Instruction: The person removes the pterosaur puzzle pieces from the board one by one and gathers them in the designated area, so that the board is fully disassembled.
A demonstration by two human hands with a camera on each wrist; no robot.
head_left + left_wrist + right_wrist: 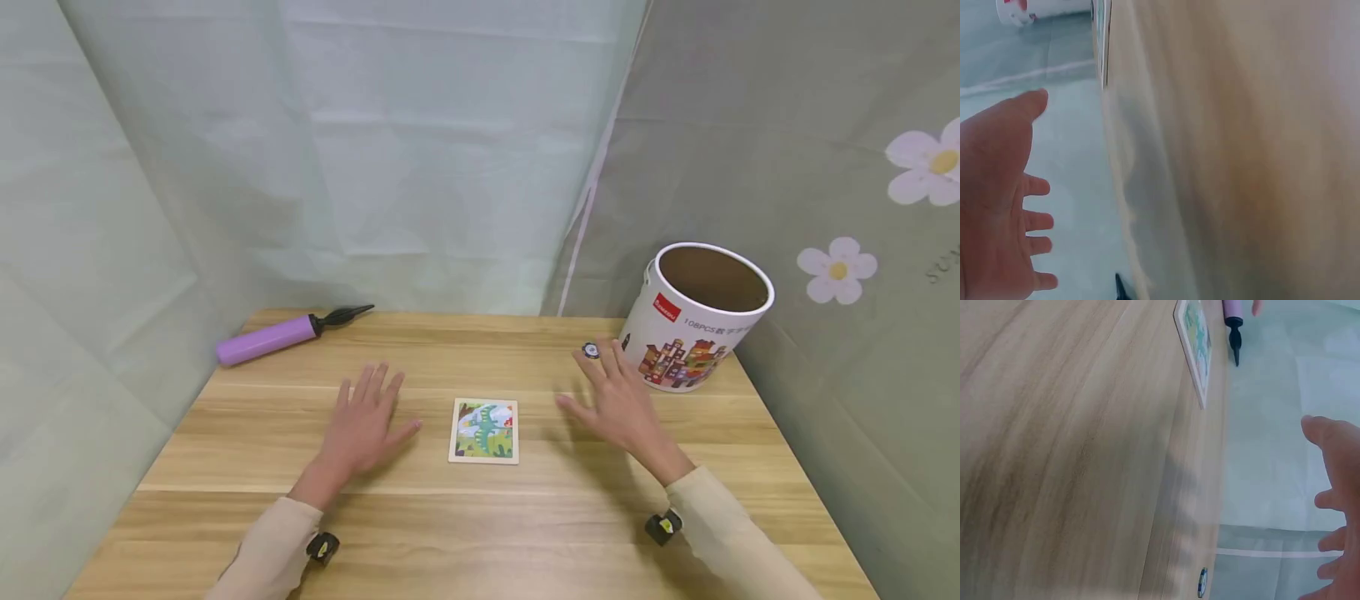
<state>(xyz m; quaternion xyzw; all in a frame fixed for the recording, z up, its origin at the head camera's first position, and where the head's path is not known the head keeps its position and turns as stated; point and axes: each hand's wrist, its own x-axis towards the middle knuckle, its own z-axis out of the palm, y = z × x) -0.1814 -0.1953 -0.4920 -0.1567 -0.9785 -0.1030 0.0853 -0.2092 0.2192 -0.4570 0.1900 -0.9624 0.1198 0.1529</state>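
A small framed dinosaur picture puzzle (484, 431) lies flat on the wooden table between the two hands. My left hand (365, 425) is to its left, fingers spread and holding nothing; the left wrist view shows this hand (997, 200) raised above the tabletop. To the right of the puzzle, my right hand (618, 400) has its fingers extended and is likewise raised over the wood. Just beyond its fingertips sits a small round dark-and-white chip (591, 351). The same chip (1202, 582) appears low in the right wrist view, apart from the hand.
A white cardboard bucket (652, 333) with printed building blocks stands at the table's back right, close to my right hand. At the back left lies a purple hand pump (266, 340) with a black nozzle. Cloth curtains (435, 167) hang behind the table (480, 533).
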